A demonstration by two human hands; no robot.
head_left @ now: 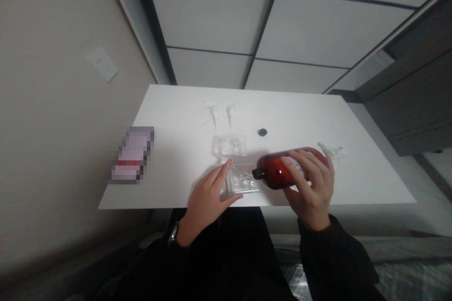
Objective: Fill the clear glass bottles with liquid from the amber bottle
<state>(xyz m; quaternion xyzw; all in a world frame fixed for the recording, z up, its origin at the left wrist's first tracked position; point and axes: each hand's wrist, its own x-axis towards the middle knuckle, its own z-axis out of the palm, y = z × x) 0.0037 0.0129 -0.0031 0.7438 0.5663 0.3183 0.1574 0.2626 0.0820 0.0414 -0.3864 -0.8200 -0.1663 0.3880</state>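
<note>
My right hand (pixel 309 186) is wrapped round a reddish-brown bottle (pixel 277 172) with a white label. The bottle lies tipped on its side in the air, its uncapped black neck pointing left over a clear plastic container (pixel 243 179). Clear shapes or liquid show inside the container; which of these it is I cannot tell. My left hand (pixel 210 194) steadies the container at its left side, fingers at the far corner and thumb along the near edge. Just behind it sits a second clear container (pixel 229 145).
Two white pump heads (pixel 214 115) lie at the back of the white table (pixel 300 108). A small dark cap (pixel 262 132) rests right of centre. Crumpled clear plastic (pixel 334 151) lies at the right, and a blurred-out phone-like object (pixel 132 155) at the left. A wall stands close on the left.
</note>
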